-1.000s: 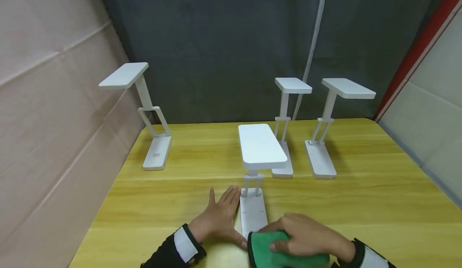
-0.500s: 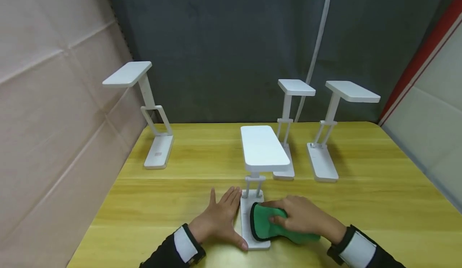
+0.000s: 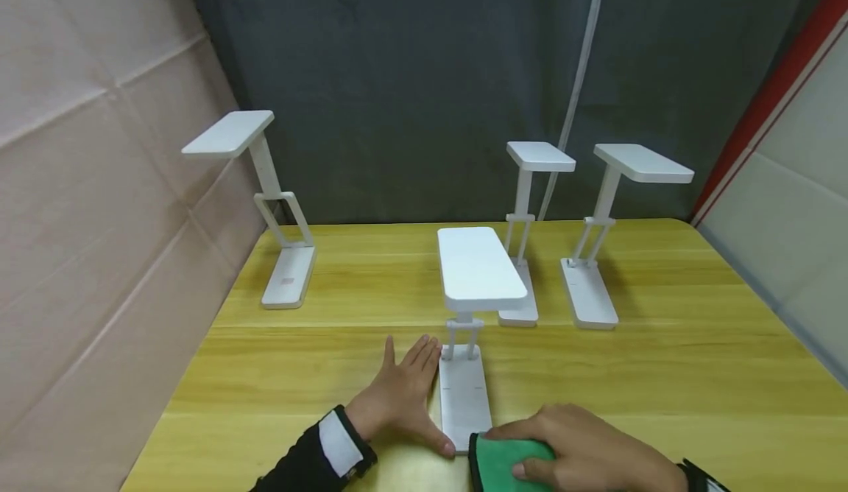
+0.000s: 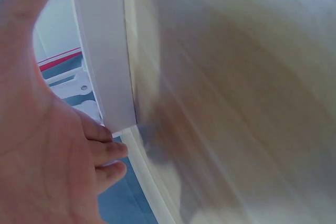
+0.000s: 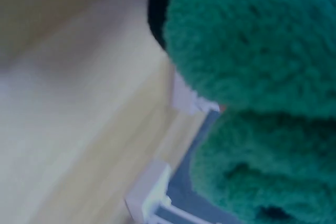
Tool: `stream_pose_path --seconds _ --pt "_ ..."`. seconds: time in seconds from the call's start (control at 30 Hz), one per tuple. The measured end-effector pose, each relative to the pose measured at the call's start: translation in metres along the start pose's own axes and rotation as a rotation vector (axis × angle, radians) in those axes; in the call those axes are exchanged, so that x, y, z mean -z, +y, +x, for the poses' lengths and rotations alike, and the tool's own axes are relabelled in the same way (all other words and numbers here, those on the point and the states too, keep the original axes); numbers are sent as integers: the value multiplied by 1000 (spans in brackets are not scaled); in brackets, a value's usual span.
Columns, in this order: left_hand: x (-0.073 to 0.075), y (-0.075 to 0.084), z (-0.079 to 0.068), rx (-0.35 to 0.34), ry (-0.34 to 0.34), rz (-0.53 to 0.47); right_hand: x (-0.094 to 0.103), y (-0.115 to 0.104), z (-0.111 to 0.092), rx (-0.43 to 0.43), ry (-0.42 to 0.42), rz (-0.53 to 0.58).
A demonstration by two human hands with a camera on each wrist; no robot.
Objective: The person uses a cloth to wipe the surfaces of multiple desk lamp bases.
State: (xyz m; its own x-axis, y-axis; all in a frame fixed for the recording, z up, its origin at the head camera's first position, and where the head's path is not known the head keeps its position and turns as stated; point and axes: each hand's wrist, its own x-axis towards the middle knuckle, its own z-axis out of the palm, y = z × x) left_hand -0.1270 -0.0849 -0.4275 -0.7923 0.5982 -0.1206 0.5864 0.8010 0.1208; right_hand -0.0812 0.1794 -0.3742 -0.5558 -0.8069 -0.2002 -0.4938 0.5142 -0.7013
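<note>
A white desk lamp with a flat head (image 3: 480,267) and a folding stem stands near the front middle of the table. Along the left edge of its flat base (image 3: 464,400) lies my left hand (image 3: 400,396), fingers straight and spread, thumb at the near corner. The left wrist view shows the fingers against the side of the base (image 4: 102,51). My right hand (image 3: 586,448) grips a folded green cloth (image 3: 506,466) with a black edge at the near right corner of the base. Up close, the cloth (image 5: 247,40) looks fluffy and hides the right fingers.
Two similar white lamps stand behind on the right, a middle one (image 3: 520,293) and an outer one (image 3: 588,293). Another lamp (image 3: 289,278) is at the back left. A dark curtain (image 3: 397,94) hangs behind the wooden table (image 3: 318,374), with pale sheets at both sides.
The cloth in my right hand went forward onto the middle of the lamp base, then came back toward me to its near end. My left hand has stayed at the base.
</note>
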Motion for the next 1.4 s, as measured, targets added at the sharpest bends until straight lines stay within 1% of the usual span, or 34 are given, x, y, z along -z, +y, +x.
stream_pose_path --seconds 0.13,0.2,0.33,0.43,0.53,0.6,0.77,0.83,1.03,1.2,1.3,1.33,1.4 --pt "-4 -2 7 19 -3 52 12 1 -6 30 73 -64" --pt "-7 -6 11 28 -9 78 15 2 -9 24 90 -72" --pt "-5 -16 22 40 -21 113 17 4 -14 -50 69 -54" --pt "1 -25 29 54 -51 110 14 8 -19 -81 49 -41" --pt "10 -32 38 62 -106 104 9 14 -25 -58 43 -28" --pt "16 -36 47 63 -142 121 3 19 -31 -28 49 -18" --pt "25 -49 76 71 -207 212 -11 32 -46 57 122 -5" --pt "28 -56 87 75 -228 231 -16 35 -49 60 134 15" --pt "33 -77 118 86 -285 207 -25 42 -56 53 142 18" --pt "40 -86 136 114 -322 200 -27 43 -57 51 161 45" --pt "42 -90 138 128 -321 167 -29 42 -56 64 172 43" --pt "42 -90 137 128 -312 149 -29 42 -56 68 175 41" --pt "42 -92 134 118 -273 92 -30 42 -55 76 179 35"
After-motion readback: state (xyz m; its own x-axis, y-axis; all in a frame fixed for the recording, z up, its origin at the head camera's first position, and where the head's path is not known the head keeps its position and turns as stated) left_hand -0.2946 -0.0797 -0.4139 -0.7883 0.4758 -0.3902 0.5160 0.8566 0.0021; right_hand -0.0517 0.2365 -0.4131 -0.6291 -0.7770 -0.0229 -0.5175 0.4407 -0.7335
